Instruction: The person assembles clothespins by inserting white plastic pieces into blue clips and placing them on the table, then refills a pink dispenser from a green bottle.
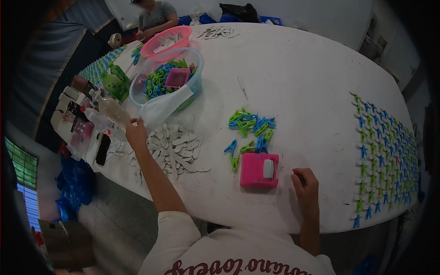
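My left hand (pixel 135 131) is closed on the lower end of a white sheet (pixel 167 105), cloth or plastic. The sheet slants up over the rim of a clear tub (pixel 198 85) of green and blue clothespins (pixel 158 82). Beneath it lies a pile of pale flat pieces (pixel 172 149). My right hand (pixel 306 180) rests on the table with loosely curled fingers, nothing visible in them. Just left of it stands a pink box (pixel 252 170) with a light grey block (pixel 268 168) on it. Several loose clothespins (pixel 247 123) lie behind the box.
Rows of clothespins (pixel 385 158) cover the table's right end. A thin pointed tool (pixel 242 88) lies mid-table. Bottles (pixel 112 109) and a dark phone (pixel 103 150) line the left edge. A pink basket (pixel 183 34) stands at the back, beside a seated person (pixel 158 18).
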Demonstrator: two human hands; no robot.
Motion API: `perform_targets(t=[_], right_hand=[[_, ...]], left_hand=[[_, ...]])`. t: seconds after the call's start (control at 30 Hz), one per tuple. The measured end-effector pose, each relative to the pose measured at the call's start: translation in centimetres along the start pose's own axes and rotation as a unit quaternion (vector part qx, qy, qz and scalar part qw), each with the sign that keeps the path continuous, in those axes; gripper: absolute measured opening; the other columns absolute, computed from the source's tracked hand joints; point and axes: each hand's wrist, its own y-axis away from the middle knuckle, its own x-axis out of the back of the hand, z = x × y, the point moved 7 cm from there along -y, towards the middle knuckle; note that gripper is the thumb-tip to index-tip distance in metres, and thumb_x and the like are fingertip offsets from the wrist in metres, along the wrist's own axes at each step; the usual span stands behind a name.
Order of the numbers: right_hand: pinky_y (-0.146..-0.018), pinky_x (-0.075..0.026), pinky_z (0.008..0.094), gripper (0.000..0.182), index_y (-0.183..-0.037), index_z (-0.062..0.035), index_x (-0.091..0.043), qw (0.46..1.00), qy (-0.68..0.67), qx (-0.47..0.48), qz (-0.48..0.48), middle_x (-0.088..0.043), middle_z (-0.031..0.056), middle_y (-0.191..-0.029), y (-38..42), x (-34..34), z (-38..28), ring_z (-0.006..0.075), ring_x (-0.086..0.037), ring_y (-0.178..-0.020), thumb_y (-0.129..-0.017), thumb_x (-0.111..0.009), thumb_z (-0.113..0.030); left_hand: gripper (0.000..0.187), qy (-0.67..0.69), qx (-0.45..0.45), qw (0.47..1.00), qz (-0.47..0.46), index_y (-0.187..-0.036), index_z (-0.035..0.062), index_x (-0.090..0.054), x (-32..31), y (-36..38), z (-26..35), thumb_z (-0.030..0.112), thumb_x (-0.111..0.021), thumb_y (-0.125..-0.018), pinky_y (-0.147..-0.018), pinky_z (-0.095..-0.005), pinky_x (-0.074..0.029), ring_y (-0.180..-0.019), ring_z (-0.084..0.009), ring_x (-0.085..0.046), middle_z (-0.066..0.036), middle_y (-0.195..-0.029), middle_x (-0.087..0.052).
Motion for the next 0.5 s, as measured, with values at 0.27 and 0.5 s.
perform_targets(t=[0.27,0.5], right_hand=[[-0.078,-0.053,0.0298,0.017,-0.107,0.0032,-0.066,1.0,0.005,-0.011,0.001,-0.066,0.0118,-0.099,0.0,0.0,-0.2,0.0188,-0.065,-0.086,-0.093,-0.065,-0.006],[-0.078,-0.053,0.0295,0.017,-0.106,0.0029,-0.067,1.0,0.002,0.003,0.012,-0.065,0.0113,-0.098,-0.1,0.3,0.5,0.018,-0.065,-0.085,-0.092,-0.066,-0.005]], left_hand=[[0.034,-0.021,-0.303,0.953,-0.012,-0.118,0.0116,-0.07,0.1,0.4,9.0,0.037,-0.064,-0.095,-0.095,-0.0475,-0.047,-0.114,-0.0347,-0.059,-0.016,-0.112,-0.068],[0.028,-0.041,-0.445,0.88,-0.159,-0.111,0.0155,-0.075,-4.5,1.3,12.4,0.036,-0.067,-0.093,-0.086,-0.0439,-0.048,-0.103,-0.0292,-0.065,-0.007,-0.106,-0.072]])
